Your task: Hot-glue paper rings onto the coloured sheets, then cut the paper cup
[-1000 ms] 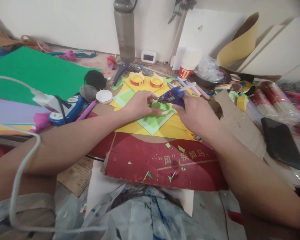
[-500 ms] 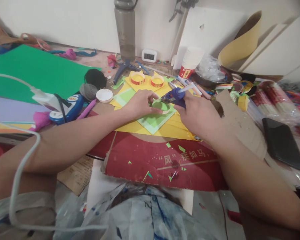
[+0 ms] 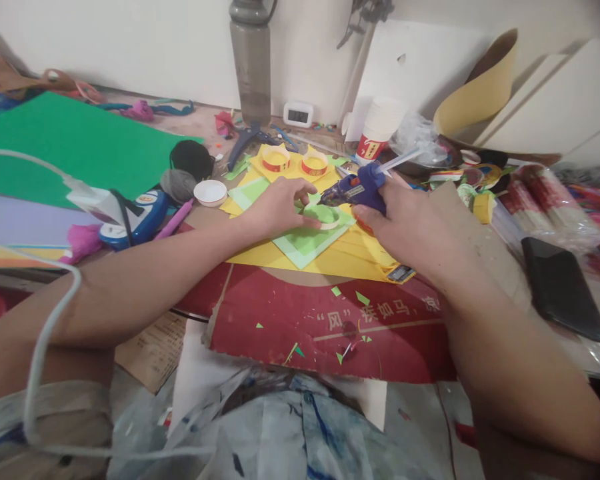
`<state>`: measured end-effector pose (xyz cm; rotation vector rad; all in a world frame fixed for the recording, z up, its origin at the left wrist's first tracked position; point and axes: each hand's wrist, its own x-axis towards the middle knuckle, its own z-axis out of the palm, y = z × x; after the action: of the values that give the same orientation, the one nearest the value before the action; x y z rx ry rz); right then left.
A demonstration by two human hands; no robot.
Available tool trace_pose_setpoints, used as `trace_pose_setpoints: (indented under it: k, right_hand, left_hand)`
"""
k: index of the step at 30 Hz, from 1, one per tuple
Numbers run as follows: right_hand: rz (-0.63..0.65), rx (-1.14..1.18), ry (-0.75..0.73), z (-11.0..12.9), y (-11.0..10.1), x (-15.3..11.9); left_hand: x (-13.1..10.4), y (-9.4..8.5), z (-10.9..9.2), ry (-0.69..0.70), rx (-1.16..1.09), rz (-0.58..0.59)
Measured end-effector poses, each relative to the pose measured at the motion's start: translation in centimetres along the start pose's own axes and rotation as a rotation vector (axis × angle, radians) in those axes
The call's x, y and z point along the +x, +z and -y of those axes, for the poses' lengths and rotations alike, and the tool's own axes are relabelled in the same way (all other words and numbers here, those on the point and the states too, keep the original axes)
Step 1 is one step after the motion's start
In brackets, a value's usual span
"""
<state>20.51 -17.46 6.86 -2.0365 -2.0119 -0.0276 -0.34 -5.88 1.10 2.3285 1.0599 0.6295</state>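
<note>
Over a pile of coloured paper in the head view (only 1 camera, so that's all I've got), the right hand has just swung the back end of the blue glue gun up and out to its own side. The clear glue stick pokes out the rear, and the nozzle end points down at the back edge of the pale ring. Can't tell if the tip is touching the ring or only just beside it, too blurry tbh. Grip-wise, the right hand is wrapped round the gun's handle; trigger pulled or not, no clue

Left hand hasn't budged much, thumb and fingers closed on the near and far parts of the ring's left side. So my read is the ring is being kept steady while only the gun's angle shifts. The ring sits on a light green square, with yellow paper underneath

Just behind are 2 red and white rings on yellow paper, a white lid off to the left, and green scraps on the red cardboard in front
</note>
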Motion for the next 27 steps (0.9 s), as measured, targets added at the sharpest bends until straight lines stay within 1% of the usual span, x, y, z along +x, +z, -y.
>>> trace_pose_setpoints:
  k: [2, 4, 6, 8, 10, 13, 16, 19, 23, 25, 27]
  right_hand:
    - [0.009, -0.018, 0.013, -0.1, -0.5, -0.1]
    - [0.020, -0.029, 0.017, -0.2, -0.9, -0.3]
    - [0.026, -0.036, 0.002, -0.4, -1.1, -0.4]
    - [0.028, -0.044, -0.024, -0.5, -1.2, -0.4]
    - [0.024, -0.063, -0.034, -0.6, -1.2, -0.4]
    - [0.034, -0.099, -0.001, -0.4, -1.4, -0.4]
    - [0.065, -0.137, 0.003, -0.4, -1.7, -0.5]
    - [0.070, -0.148, -0.028, -0.3, -2.0, -0.6]
    - [0.085, -0.120, -0.018, 0.0, -2.2, -0.8]
    - [0.100, -0.098, 0.002, 0.2, -2.2, -0.8]
    - [0.109, -0.069, 0.015, 0.4, -2.0, -0.7]
  left_hand:
    - [-0.2, -0.4, -0.1, 0.040, 0.036, 0.011]
    - [-0.5, -0.6, -0.3, 0.043, 0.096, 0.018]
    - [-1.1, -0.4, -0.7, -0.015, 0.177, 0.042]
    - [-1.8, 0.0, -1.2, -0.090, 0.253, 0.100]
    - [-2.4, 0.3, -1.7, -0.112, 0.295, 0.151]
    - [-2.9, 0.2, -2.3, -0.085, 0.304, 0.196]
    - [-3.1, -0.2, -2.4, -0.045, 0.294, 0.252]
    - [-3.0, -0.5, -2.0, 0.000, 0.284, 0.294]
    - [-2.5, -0.8, -0.7, 0.047, 0.288, 0.326]
    - [-1.9, -1.5, 0.1, 0.042, 0.318, 0.374]
    - [-1.3, -2.5, 1.0, 0.026, 0.357, 0.413]
